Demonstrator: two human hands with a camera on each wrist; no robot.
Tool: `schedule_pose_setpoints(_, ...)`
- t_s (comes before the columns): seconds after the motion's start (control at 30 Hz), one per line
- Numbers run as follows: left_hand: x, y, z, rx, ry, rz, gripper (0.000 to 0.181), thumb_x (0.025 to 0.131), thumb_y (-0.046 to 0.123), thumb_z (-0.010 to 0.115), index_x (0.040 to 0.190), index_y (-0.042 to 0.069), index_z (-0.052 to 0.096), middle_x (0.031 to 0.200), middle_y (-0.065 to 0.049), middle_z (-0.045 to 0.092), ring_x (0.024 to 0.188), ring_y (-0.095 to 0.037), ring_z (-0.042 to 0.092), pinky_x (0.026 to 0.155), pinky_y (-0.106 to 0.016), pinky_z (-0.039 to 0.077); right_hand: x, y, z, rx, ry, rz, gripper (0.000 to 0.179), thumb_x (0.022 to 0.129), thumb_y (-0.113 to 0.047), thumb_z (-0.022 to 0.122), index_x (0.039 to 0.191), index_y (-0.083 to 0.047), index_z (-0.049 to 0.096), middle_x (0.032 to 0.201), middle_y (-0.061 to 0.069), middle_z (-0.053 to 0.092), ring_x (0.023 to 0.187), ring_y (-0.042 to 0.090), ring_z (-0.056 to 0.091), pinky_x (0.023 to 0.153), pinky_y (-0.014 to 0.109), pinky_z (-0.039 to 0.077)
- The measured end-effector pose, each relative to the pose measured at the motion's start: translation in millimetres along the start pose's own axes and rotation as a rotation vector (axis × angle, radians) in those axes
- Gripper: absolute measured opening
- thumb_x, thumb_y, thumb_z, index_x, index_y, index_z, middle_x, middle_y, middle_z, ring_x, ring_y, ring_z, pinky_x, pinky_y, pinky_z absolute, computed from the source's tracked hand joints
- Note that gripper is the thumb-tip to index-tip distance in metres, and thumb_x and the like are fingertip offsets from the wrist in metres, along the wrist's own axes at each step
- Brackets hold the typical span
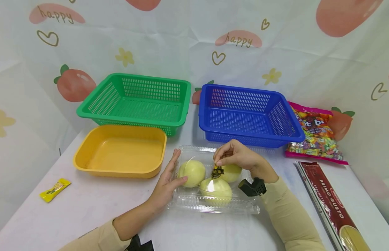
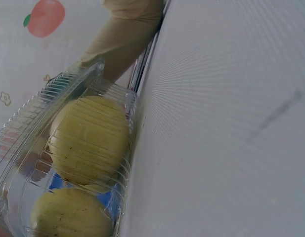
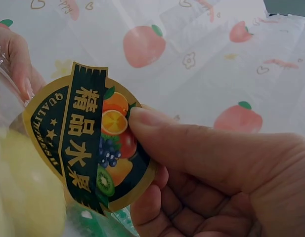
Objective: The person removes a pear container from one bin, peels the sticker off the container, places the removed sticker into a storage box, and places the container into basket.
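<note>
We see the right hand (image 1: 238, 156) pinching a sticker (image 3: 88, 143) (dark, with gold edging) over the clear box (image 1: 213, 210). Three pale fruits (image 1: 216, 191) sit inside. The left hand (image 1: 165, 187), thumb and fingers spread wide, rests against the box's left side. We find the blue basket (image 1: 244, 138) just behind the box, the yellow tub (image 1: 119, 171) left of it.

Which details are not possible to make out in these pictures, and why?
Head view: part of the candy bag, hidden behind the blue basket.
Head view: near end of the spaghetti pack, cut off by the bottom edge.
Right wrist view: right edge of the sticker, partly covered by the right hand.
Left wrist view: rest of the lower fruit, cut off by the bottom edge.
</note>
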State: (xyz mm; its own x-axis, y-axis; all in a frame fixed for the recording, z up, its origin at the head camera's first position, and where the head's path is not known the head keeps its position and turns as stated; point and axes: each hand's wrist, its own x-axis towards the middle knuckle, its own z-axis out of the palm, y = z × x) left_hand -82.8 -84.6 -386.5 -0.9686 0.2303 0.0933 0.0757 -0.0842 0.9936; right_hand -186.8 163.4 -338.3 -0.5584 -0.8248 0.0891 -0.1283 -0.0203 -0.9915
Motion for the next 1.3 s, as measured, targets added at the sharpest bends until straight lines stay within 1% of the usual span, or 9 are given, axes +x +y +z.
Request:
schedule_pose_setpoints(0.1,-0.3,0.0,-0.2,0.001,0.001,0.002,0.077,0.087,0.003,0.053,0.151,0.016,0.011,0.158,0.000,-0.008,0.146,-0.025,-0.005,0.117,-0.051,-0.004,0.2,0.1,-0.2,0.010,-0.018,-0.034,0.021,0.082,0.000,0.066,0.083,-0.020,0.073,0.085,-0.008,0.068,0.084,0.006,0.061,0.072,0.016,0.052)
schedule_pose_setpoints(0.23,-0.6,0.4,0.0,0.002,0.003,0.004,0.078,0.087,0.003,0.053,0.151,0.016,0.011,0.158,0.000,-0.008,0.146,-0.024,-0.006,0.117,-0.050,-0.004,0.8,0.6,-0.6,0.018,-0.031,-0.052,0.024,0.081,0.002,0.065,0.083,-0.020,0.073,0.085,-0.007,0.068,0.084,0.006,0.061,0.072,0.017,0.052)
schedule_pose_setpoints(0.57,-0.4,-0.1,0.7,0.002,0.001,0.010,0.078,0.087,0.002,0.052,0.151,0.015,0.010,0.158,-0.001,-0.008,0.146,-0.027,-0.004,0.117,-0.050,-0.003,0.3,1.2,-0.6,0.024,-0.032,-0.055,0.026,0.081,0.004,0.064,0.084,-0.021,0.073,0.086,-0.008,0.069,0.084,0.005,0.061,0.071,0.016,0.052)
schedule_pose_setpoints(0.83,-0.5,-0.6,1.0,0.005,0.000,0.015,0.078,0.087,0.002,0.053,0.151,0.015,0.010,0.158,0.000,-0.007,0.146,-0.026,-0.004,0.118,-0.050,-0.003,0.0,3.3,-2.0,0.043,-0.051,-0.079,0.026,0.081,0.004,0.064,0.085,-0.020,0.073,0.086,-0.008,0.068,0.085,0.005,0.061,0.072,0.016,0.052)
schedule_pose_setpoints(1.13,-0.6,0.1,0.1,0.006,0.002,0.001,0.077,0.087,0.003,0.053,0.151,0.016,0.010,0.158,0.000,-0.008,0.146,-0.026,-0.004,0.117,-0.051,-0.003,0.7,2.7,-2.8,0.067,-0.076,-0.112,0.029,0.082,0.006,0.062,0.086,-0.020,0.074,0.087,-0.009,0.069,0.084,0.004,0.060,0.072,0.015,0.052)
schedule_pose_setpoints(1.3,-0.6,0.6,0.1,0.006,0.002,0.000,0.078,0.087,0.003,0.053,0.151,0.016,0.011,0.158,0.000,-0.008,0.146,-0.027,-0.004,0.117,-0.051,-0.003,0.5,3.9,-3.5,0.076,-0.081,-0.124,0.028,0.082,0.005,0.062,0.087,-0.020,0.074,0.087,-0.009,0.069,0.085,0.004,0.060,0.072,0.015,0.052)
